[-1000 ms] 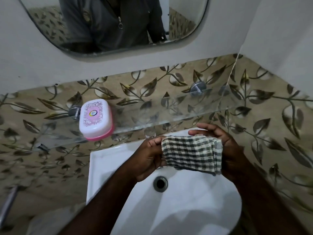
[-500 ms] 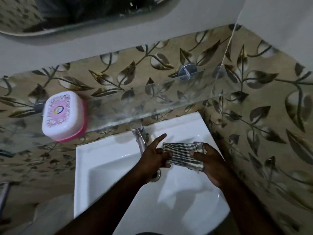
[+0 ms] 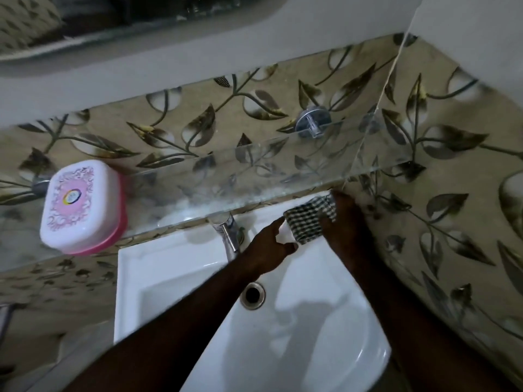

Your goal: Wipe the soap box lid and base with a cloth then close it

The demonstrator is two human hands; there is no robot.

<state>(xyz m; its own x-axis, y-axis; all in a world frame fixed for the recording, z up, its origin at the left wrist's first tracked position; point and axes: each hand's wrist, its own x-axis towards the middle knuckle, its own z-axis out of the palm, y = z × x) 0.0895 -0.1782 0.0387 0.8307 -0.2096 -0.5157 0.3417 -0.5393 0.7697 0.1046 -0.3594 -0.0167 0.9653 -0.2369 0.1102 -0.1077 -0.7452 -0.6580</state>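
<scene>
The soap box [image 3: 82, 207] stands closed on the left end of the glass shelf [image 3: 283, 176], its white patterned lid over a pink base. A folded green-and-white checked cloth [image 3: 308, 219] lies at the sink's back right rim, just below the shelf edge. My right hand [image 3: 348, 224] grips the cloth's right side, fingers curled over its top edge. At the cloth's lower left edge, my left hand [image 3: 268, 244] pinches it between thumb and fingers. Both hands are far to the right of the soap box.
A white sink [image 3: 169, 267] with a chrome tap [image 3: 229, 236] and a drain [image 3: 252, 295] lies below my arms. Leaf-patterned tiles cover the back and right walls. A mirror edge [image 3: 113, 32] shows at the top. Shelf brackets [image 3: 312, 124] hold the glass.
Both hands have carried the cloth from above the basin's middle to its back right corner under the shelf. The soap box has not moved.
</scene>
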